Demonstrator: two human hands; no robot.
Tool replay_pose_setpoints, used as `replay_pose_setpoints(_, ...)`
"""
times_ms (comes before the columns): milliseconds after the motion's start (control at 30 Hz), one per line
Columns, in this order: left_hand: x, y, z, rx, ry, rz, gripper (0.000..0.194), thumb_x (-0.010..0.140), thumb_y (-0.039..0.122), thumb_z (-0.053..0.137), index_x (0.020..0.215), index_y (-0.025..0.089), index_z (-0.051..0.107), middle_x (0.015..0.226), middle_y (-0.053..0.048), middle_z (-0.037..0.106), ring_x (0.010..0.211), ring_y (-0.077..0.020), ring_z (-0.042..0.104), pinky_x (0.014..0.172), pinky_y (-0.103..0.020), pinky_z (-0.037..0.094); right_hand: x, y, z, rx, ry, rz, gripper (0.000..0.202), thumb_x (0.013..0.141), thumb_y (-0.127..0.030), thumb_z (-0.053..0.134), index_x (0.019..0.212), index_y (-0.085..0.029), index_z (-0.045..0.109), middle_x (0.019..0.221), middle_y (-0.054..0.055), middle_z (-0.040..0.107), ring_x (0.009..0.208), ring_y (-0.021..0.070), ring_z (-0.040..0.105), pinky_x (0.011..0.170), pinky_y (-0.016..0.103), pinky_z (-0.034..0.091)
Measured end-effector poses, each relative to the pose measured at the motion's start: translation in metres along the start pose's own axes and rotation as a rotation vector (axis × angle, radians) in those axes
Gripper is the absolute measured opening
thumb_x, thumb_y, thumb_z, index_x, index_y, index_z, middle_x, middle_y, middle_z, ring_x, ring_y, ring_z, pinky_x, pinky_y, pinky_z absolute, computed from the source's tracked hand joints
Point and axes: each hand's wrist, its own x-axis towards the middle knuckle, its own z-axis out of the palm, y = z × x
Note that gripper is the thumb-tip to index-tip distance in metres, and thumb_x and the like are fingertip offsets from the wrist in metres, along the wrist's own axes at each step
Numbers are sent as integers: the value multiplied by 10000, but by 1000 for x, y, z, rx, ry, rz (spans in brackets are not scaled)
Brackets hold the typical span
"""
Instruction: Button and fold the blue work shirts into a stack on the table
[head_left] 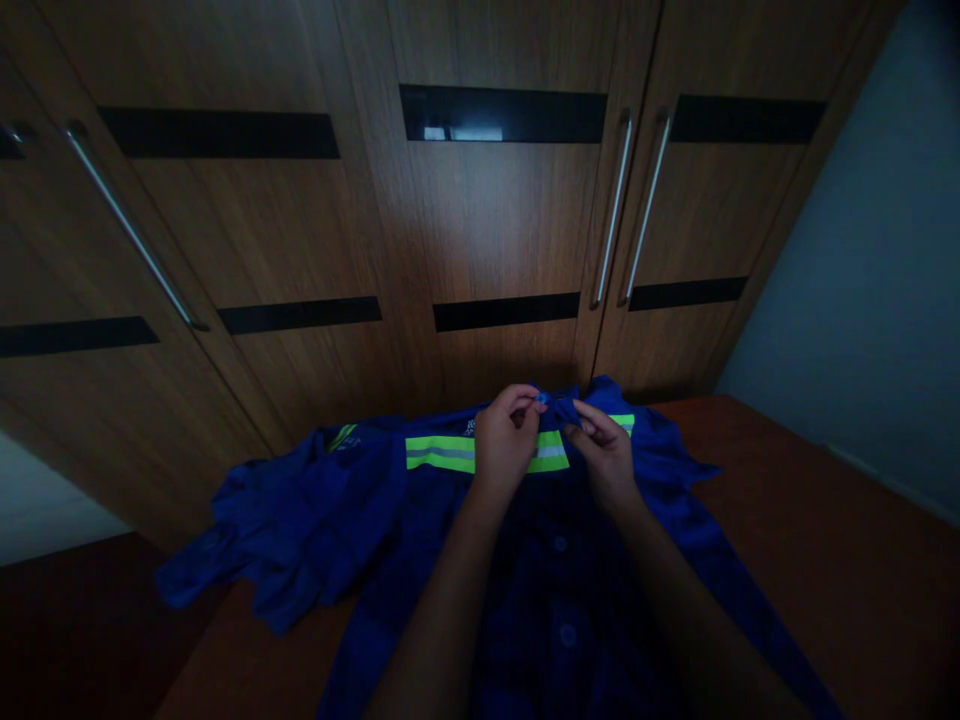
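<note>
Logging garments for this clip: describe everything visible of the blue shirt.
The blue work shirt lies spread front-up on a brown wooden surface, one sleeve crumpled at left. Woven-looking fabric, neon-yellow reflective stripe with grey centre across the chest, blue buttons down the placket. The left hand and right hand pinch the collar area at the top button.

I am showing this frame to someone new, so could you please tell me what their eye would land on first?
The eye goes first to the blue work shirt spread on the wooden table, its bright yellow-green reflective stripe glowing across the chest. Right at the collar, the left hand and right hand pinch the fabric at a small button. Behind stands a tall wooden wardrobe with long metal handles.
</note>
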Motion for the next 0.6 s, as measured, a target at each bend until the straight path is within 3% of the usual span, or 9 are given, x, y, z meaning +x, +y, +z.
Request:
replay_pose_setpoints(133,1,-3,-2,103,15,17,116,790,121,582,837,221,616,798,-19,710,798,-170,688,723,-264,493,0,-2,3,-35,28,-20,393,675,-312,734,1052,-226,661,549,-89,429,498,76,374,496,230,316)
replay_pose_setpoints(200,2,-4,-2,41,11,-19,87,778,128,594,796,213,606,777,-14,703,788,-168,687,711,-256,489,0,-2,6,-68,17,-14,431,667,-318,734,1074,-210,644,532,-98,396,475,70,334,472,226,285)
replay_pose_setpoints(467,-4,4,7,-665,22,-594,177,720,203,683,842,171,557,812,-76,738,678,-140,688,512,-171,419,2,8,8,-225,-68,-108,352,705,-279,663,1051,-211,653,522,-98,351,477,79,318,474,232,280)
replay_pose_setpoints(533,-6,5,11,-688,43,-605,191,723,208,686,843,174,540,830,-82,739,710,-150,696,518,-169,422,2,10,6,-220,-60,-86,372,708,-278,663,1073,-211,645,519,-101,342,471,78,309,470,230,275)
replay_pose_setpoints(600,-6,3,13,-606,95,-529,186,742,221,675,848,182,528,835,-71,740,741,-157,701,533,-173,433,2,11,4,-170,-42,-23,436,708,-301,670,1131,-211,612,519,-102,365,461,77,313,460,227,271)
